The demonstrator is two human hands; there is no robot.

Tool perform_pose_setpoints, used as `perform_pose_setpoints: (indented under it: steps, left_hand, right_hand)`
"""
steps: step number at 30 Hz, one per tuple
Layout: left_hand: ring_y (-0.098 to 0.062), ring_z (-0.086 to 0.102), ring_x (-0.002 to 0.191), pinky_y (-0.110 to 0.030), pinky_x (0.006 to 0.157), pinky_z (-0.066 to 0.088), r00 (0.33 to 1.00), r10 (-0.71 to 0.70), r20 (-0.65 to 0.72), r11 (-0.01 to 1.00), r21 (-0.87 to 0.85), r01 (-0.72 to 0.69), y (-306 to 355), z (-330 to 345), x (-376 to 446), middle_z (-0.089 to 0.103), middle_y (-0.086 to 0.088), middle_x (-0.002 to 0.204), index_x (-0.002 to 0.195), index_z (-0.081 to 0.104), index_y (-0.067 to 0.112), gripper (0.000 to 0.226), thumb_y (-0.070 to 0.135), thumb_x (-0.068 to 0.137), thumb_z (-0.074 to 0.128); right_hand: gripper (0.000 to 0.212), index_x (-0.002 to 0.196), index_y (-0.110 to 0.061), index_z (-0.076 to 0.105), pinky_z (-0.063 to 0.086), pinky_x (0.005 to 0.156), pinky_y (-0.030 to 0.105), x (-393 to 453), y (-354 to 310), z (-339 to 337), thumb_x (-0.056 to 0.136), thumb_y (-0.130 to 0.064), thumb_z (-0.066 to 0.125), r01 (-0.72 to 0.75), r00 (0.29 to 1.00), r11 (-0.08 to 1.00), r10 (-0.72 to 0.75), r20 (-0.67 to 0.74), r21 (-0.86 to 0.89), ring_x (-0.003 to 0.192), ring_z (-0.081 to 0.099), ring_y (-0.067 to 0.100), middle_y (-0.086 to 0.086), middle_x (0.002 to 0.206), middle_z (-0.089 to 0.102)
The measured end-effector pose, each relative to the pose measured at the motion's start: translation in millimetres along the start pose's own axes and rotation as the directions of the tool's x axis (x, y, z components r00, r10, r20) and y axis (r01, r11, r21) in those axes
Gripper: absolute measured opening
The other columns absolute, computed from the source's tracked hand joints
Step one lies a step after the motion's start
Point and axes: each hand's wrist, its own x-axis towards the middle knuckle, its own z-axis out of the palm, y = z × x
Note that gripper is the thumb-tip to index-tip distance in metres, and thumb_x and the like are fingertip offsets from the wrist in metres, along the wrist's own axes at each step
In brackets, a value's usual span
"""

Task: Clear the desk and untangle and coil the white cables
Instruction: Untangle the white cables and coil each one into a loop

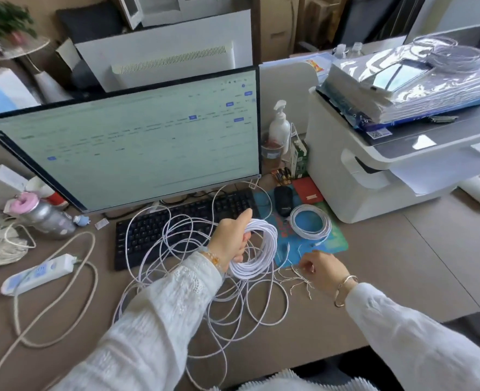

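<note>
My left hand [231, 237] grips a thick coil of white cable [261, 249] above the desk, just in front of the black keyboard [176, 224]. Loose loops of the same white cable [219, 300] sprawl over the keyboard and the desk below the coil. My right hand [322, 268] rests on the desk to the right, its fingers pinching one of several thin wire twist ties [298, 280]. A second, finished white coil [310, 222] lies flat on the blue mouse pad [332, 244].
A monitor [125, 148] stands behind the keyboard. A black mouse [283, 201] and a white printer [388, 165] are at the right. A power strip [39, 273] with a thick beige cord, a silver bottle [45, 215] and clutter lie at the left.
</note>
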Motion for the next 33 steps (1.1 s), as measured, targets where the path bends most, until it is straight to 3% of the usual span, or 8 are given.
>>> perform_pose_setpoints:
  steps: [2, 4, 12, 18, 22, 26, 30, 33]
  left_hand:
    - [-0.011, 0.016, 0.033, -0.019, 0.038, 0.016, 0.999, -0.037, -0.019, 0.999, -0.038, 0.036, -10.4, -0.9, 1.3, 0.025, 0.006, 0.039, 0.058, 0.033, 0.015, 0.051, 0.042, 0.101, 0.039]
    - [-0.011, 0.015, 0.035, -0.019, 0.038, 0.016, 0.997, -0.071, -0.038, 0.995, -0.068, 0.068, -19.6, -2.2, 2.9, 0.024, 0.005, 0.041, 0.061, 0.033, 0.015, 0.048, 0.041, 0.101, 0.037]
    - [-0.011, 0.016, 0.035, -0.021, 0.039, 0.016, 0.987, -0.127, -0.094, 0.982, -0.152, 0.112, -44.1, -9.0, -1.3, 0.024, 0.007, 0.040, 0.061, 0.032, 0.016, 0.046, 0.038, 0.101, 0.035]
    - [-0.010, 0.016, 0.036, -0.020, 0.037, 0.017, 0.979, -0.159, -0.129, 0.972, -0.196, 0.132, -50.7, -15.8, -3.6, 0.026, 0.007, 0.042, 0.062, 0.032, 0.016, 0.046, 0.037, 0.102, 0.035]
    - [-0.012, 0.016, 0.037, -0.021, 0.038, 0.018, 0.977, -0.156, -0.146, 0.972, -0.198, 0.126, -51.1, -18.0, -4.6, 0.023, 0.004, 0.044, 0.060, 0.034, 0.016, 0.048, 0.039, 0.102, 0.037]
    - [-0.011, 0.016, 0.036, -0.021, 0.040, 0.017, 0.976, -0.165, -0.145, 0.964, -0.235, 0.128, -49.5, -18.1, -4.1, 0.023, 0.005, 0.043, 0.062, 0.036, 0.014, 0.046, 0.037, 0.101, 0.038]
    - [-0.013, 0.015, 0.039, -0.024, 0.044, 0.017, 0.978, -0.174, -0.115, 0.961, -0.238, 0.143, -45.9, -18.6, -5.0, 0.020, 0.004, 0.044, 0.061, 0.037, 0.014, 0.047, 0.040, 0.100, 0.037]
    - [-0.013, 0.015, 0.040, -0.024, 0.043, 0.018, 0.980, -0.169, -0.109, 0.959, -0.247, 0.138, -42.8, -18.5, -5.0, 0.021, 0.005, 0.043, 0.061, 0.037, 0.015, 0.047, 0.040, 0.101, 0.037]
  right_hand:
    - [0.015, 0.098, -0.021, 0.065, 0.041, 0.072, 0.025, 2.9, 8.4, 16.8, 0.088, -0.020, 0.054, 0.061, 0.994, 0.978, -0.041, 0.099, -0.198, 0.100, 0.058, 0.022, -0.003, 0.096, 0.055]
    - [0.019, 0.106, -0.023, 0.063, 0.043, 0.081, 0.026, 8.5, 10.6, 25.0, 0.090, -0.023, 0.053, 0.124, 0.988, 0.950, -0.089, 0.129, -0.286, 0.111, 0.055, 0.020, -0.003, 0.111, 0.057]
    - [0.032, 0.125, -0.030, 0.054, 0.042, 0.096, 0.030, 28.3, 4.6, 43.8, 0.093, -0.031, 0.053, 0.350, 0.929, 0.834, -0.248, 0.277, -0.426, 0.120, 0.051, 0.021, -0.002, 0.126, 0.056]
    - [0.044, 0.141, -0.020, 0.037, 0.040, 0.102, 0.037, 32.0, 2.4, 50.1, 0.097, -0.016, 0.043, 0.435, 0.893, 0.707, -0.261, 0.367, -0.558, 0.125, 0.048, 0.025, 0.003, 0.135, 0.049]
    - [0.034, 0.130, -0.018, 0.044, 0.044, 0.095, 0.036, 31.3, 2.2, 43.5, 0.096, -0.012, 0.042, 0.373, 0.911, 0.804, -0.225, 0.345, -0.462, 0.116, 0.055, 0.025, 0.005, 0.128, 0.052]
    - [0.006, 0.095, -0.016, 0.047, 0.041, 0.077, 0.031, 32.2, 2.4, 24.6, 0.098, -0.019, 0.043, 0.282, 0.941, 0.930, -0.220, 0.258, -0.235, 0.090, 0.059, 0.027, 0.005, 0.098, 0.057]
    - [0.023, 0.113, -0.011, 0.064, 0.041, 0.072, 0.019, 26.4, 3.8, -2.0, 0.093, -0.011, 0.054, 0.166, 0.980, 0.986, -0.169, 0.106, 0.033, 0.083, 0.060, 0.021, -0.001, 0.086, 0.058]
    - [0.016, 0.100, -0.017, 0.071, 0.041, 0.058, 0.011, 15.3, -15.7, -33.2, 0.092, -0.010, 0.059, 0.186, 0.982, 0.955, -0.178, -0.056, 0.231, 0.054, 0.052, 0.003, -0.009, 0.068, 0.059]
